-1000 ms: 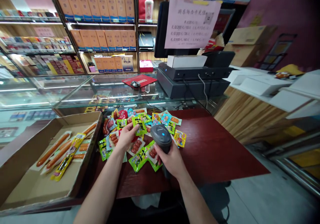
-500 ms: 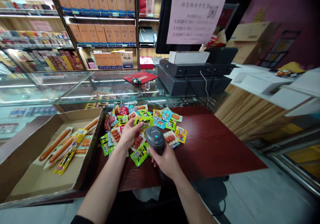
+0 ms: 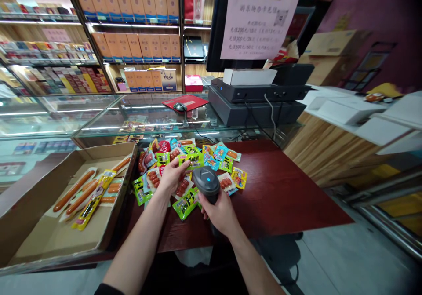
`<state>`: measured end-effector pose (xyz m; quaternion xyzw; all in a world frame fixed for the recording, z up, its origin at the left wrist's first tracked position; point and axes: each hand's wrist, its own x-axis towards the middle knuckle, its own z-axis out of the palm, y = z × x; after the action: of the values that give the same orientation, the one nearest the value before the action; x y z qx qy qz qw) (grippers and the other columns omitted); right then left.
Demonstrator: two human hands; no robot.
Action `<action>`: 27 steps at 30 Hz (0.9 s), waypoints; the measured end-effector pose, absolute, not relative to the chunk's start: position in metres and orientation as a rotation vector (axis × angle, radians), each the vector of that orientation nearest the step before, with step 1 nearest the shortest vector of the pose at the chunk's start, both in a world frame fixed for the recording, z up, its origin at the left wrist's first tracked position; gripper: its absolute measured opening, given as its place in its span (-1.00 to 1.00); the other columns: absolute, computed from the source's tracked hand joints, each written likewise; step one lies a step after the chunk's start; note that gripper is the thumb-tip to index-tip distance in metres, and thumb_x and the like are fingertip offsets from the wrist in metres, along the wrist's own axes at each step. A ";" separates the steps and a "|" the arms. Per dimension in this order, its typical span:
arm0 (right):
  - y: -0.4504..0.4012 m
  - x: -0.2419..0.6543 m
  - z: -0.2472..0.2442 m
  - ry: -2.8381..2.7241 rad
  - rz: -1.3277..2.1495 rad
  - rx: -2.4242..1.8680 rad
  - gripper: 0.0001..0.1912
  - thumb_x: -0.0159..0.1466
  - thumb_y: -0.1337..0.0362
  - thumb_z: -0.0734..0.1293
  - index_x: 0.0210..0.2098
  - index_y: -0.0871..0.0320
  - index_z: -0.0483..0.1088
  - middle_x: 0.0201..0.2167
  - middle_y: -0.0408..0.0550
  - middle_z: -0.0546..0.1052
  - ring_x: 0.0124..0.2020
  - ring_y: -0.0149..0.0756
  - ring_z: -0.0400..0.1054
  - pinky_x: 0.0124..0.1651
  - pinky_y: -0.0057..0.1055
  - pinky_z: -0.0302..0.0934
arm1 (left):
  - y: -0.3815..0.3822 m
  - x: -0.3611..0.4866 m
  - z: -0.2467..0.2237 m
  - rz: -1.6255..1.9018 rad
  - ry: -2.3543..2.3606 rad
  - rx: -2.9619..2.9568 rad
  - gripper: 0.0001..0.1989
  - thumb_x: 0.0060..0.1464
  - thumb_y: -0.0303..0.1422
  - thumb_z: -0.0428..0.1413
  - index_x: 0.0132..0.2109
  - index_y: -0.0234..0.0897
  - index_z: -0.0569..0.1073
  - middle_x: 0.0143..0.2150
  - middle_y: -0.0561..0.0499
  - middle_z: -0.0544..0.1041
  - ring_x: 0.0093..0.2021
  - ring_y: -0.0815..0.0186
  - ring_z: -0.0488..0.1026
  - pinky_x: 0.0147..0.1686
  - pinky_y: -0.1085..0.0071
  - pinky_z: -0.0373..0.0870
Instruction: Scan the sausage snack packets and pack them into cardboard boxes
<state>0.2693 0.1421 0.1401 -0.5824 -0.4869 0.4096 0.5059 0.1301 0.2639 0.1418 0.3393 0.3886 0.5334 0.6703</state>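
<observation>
My left hand (image 3: 172, 175) pinches a green snack packet (image 3: 194, 160) by its left end, above a heap of packets. In my right hand (image 3: 217, 211) is a black handheld barcode scanner (image 3: 206, 181), gripped by its handle, with a blue light on top. The scanner's head points toward the held packet and is close to it. Around both hands lie small sausage packs (image 3: 182, 187), more green packets (image 3: 185, 203) and a yellow packet (image 3: 239, 177) on the dark red table (image 3: 280, 189).
An open cardboard box (image 3: 29, 238) with long packed sausages (image 3: 73, 191) stands at the left. Behind the table is a glass counter (image 3: 145, 110) with a mouse (image 3: 180, 107) on a red pad. A monitor with a paper sign (image 3: 259, 27) stands above a black cash drawer (image 3: 253, 106).
Hardly anything differs. The view has shifted very slightly; my left hand still holds the green packet and my right hand still holds the scanner near it.
</observation>
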 end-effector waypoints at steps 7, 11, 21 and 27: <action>0.142 0.271 0.134 -1.193 0.990 -1.402 -0.73 0.24 0.04 0.39 -0.34 0.11 0.35 -0.66 -0.15 0.47 -0.72 -0.27 0.38 -0.66 -0.43 0.28 | 0.268 0.128 0.133 1.205 0.920 0.781 -0.57 -0.31 -0.25 0.48 -0.29 -0.34 0.53 -0.39 0.06 0.58 -0.49 0.46 0.48 -0.48 0.54 0.42; 0.143 0.271 0.130 -1.175 1.009 -1.412 -0.70 0.22 0.02 0.40 -0.31 0.13 0.38 -0.65 -0.14 0.48 -0.72 -0.27 0.38 -0.67 -0.43 0.29 | 0.268 0.127 0.132 1.196 0.899 0.804 -0.57 -0.32 -0.27 0.48 -0.28 -0.35 0.55 -0.37 0.04 0.60 -0.48 0.46 0.49 -0.46 0.56 0.41; 0.141 0.278 0.143 -1.109 1.073 -1.361 -0.61 0.15 -0.05 0.45 -0.30 0.14 0.39 -0.63 -0.12 0.48 -0.70 -0.28 0.34 -0.65 -0.40 0.27 | 0.261 0.116 0.160 1.389 0.878 0.762 -0.53 -0.34 -0.25 0.49 -0.25 -0.34 0.55 -0.28 -0.01 0.62 -0.32 0.33 0.56 -0.25 0.40 0.53; 0.159 0.270 0.144 -1.148 1.161 -1.284 -0.52 0.09 -0.16 0.47 -0.40 0.14 0.38 -0.67 -0.12 0.46 -0.72 -0.29 0.32 -0.63 -0.39 0.22 | 0.223 0.027 0.203 1.665 1.086 0.972 -0.53 -0.21 -0.20 0.44 -0.16 -0.33 0.55 -0.23 -0.02 0.64 -0.29 0.29 0.57 -0.16 0.32 0.53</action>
<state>0.2696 0.1593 0.1440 -0.5328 -0.4761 0.4816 0.5074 0.0267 0.2227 0.2027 0.3927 0.4390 0.6726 0.4479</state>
